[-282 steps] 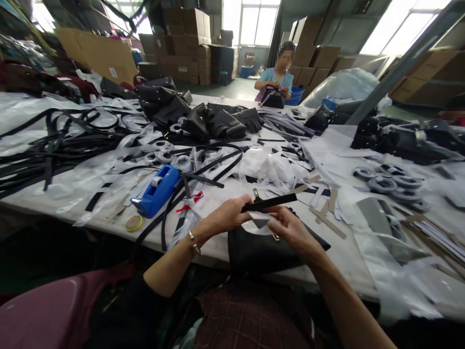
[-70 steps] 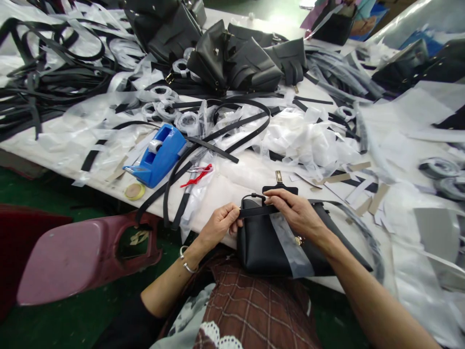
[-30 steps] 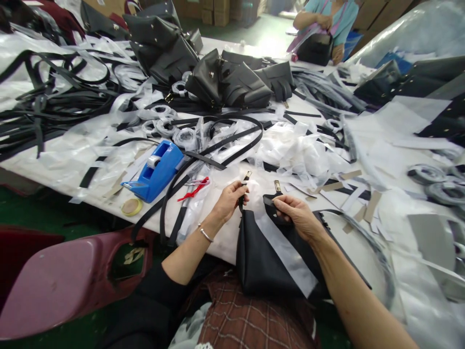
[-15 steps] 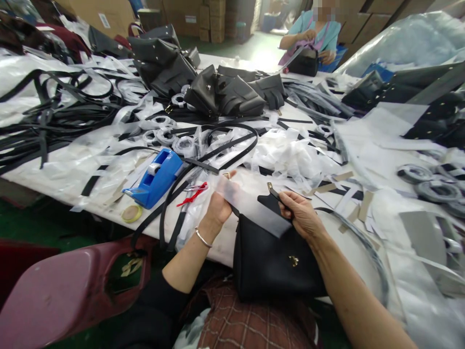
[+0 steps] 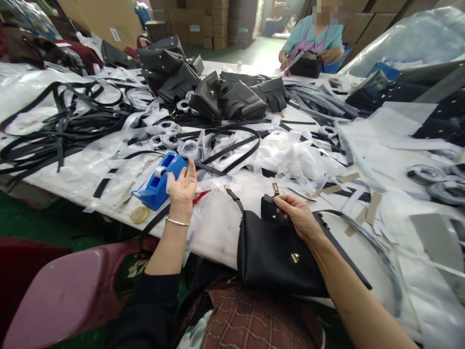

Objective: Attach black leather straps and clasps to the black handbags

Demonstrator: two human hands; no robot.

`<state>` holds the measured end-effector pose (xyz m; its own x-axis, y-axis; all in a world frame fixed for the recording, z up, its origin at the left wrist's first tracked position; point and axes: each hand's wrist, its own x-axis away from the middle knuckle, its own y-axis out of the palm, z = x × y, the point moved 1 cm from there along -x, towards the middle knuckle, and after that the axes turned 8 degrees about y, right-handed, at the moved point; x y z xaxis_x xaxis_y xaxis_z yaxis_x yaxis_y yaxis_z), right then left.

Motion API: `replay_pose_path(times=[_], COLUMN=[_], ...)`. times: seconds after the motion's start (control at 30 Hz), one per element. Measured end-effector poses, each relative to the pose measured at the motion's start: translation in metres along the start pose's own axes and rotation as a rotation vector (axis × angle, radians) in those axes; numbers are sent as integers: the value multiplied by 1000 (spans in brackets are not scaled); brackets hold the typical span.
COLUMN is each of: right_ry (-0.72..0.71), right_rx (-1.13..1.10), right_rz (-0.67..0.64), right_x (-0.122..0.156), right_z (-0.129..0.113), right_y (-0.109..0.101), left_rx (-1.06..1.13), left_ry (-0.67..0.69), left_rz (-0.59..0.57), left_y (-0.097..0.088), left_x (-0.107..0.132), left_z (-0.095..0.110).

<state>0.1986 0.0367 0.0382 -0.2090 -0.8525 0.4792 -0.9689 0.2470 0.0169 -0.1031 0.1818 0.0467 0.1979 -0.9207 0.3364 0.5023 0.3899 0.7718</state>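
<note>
A black handbag (image 5: pixel 271 261) with a small gold clasp (image 5: pixel 295 258) lies at the table's near edge, partly over my lap. My right hand (image 5: pixel 297 218) is closed on the bag's top flap (image 5: pixel 269 209), beside a gold tab (image 5: pixel 275 188). The bag's thin strap end (image 5: pixel 232 194) points up and left, lying free. My left hand (image 5: pixel 183 186) is raised off the bag with its fingers spread, holding nothing that I can make out. It hovers right next to the blue tape dispenser (image 5: pixel 160 179).
Red-handled scissors (image 5: pixel 199 196) and a tape roll (image 5: pixel 139 214) lie near the dispenser. Black straps (image 5: pixel 54 131), clear film scraps (image 5: pixel 290 160) and finished black bags (image 5: pixel 221 99) cover the table. A co-worker (image 5: pixel 314 41) handles a bag at the far end. A maroon chair (image 5: pixel 54 291) stands at my left.
My left hand has let go of the clear film strip and swung left toward the dispenser. The bag's front is bare now, and my right hand still holds the flap.
</note>
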Motion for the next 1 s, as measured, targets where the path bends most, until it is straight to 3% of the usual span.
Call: replay_pose_path(times=[0.07, 0.13, 0.17, 0.3, 0.33, 0.4, 0.5, 0.73, 0.83, 1.0], right_ry=[7, 14, 16, 3, 0, 1, 3, -38, -31, -61], right_rx=[20, 36, 41, 60, 67, 84, 124, 195, 137, -59], right_rz=[-2, -2, -1, -1, -1, -1, -14, -42, -34, 17], right_x=[-1, -2, -2, -4, -4, -5, -4, 1, 2, 4], right_z=[1, 1, 1, 1, 2, 4, 6, 3, 3, 1], right_y=[1, 2, 2, 2, 2, 3, 4, 10, 9, 9], left_rx=[-218, -633, -869, -1466, -1627, -1792, -1625, -692, -550, -510], left_ry=[43, 46, 96, 348, 365, 265, 57, -267, -298, -227], left_rz=[-21, -123, -210, -317, -374, -514, -626, -663, -675, -726], left_y=[-3, -10, -14, -32, -35, -40, -41, -13, 2, 17], left_x=[3, 15, 22, 49, 52, 54, 54, 72, 83, 95], left_z=[-9, -27, -37, -57, -59, -64, -79, -120, -121, -113])
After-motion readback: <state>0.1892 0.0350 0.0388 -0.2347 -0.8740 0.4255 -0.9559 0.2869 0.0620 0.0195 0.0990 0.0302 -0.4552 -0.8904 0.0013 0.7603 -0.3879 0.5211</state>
